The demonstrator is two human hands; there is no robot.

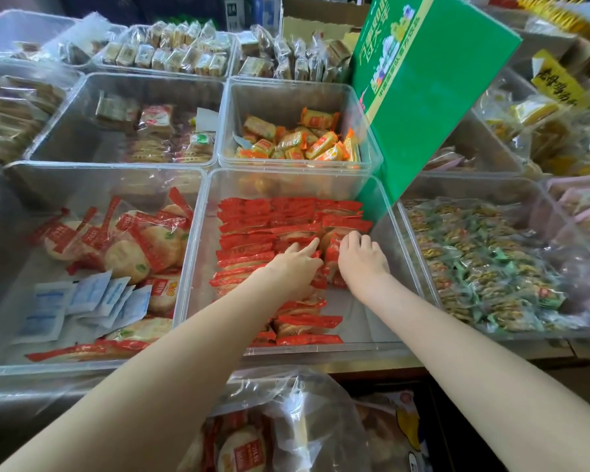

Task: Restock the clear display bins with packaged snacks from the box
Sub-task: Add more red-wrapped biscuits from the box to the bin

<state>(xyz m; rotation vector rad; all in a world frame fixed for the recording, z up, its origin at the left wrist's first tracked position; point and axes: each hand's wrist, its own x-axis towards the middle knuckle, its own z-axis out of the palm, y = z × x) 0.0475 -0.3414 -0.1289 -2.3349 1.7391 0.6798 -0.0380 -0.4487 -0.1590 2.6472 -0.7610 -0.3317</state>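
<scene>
Two bare hands reach into one clear bin [198, 253] at front centre, which holds red-wrapped snack packs [252, 233] in roughly three rows. The left hand [298, 264] lies flat, fingers spread on the packs; the right hand [363, 258] curls over one, though its grip is hard to tell. One green box [430, 80] leans tilted at the bin's far right corner.

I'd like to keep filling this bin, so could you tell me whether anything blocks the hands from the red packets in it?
Nothing visible does: the left hand and right hand already rest on the red packets inside the open-topped clear bin.
</scene>
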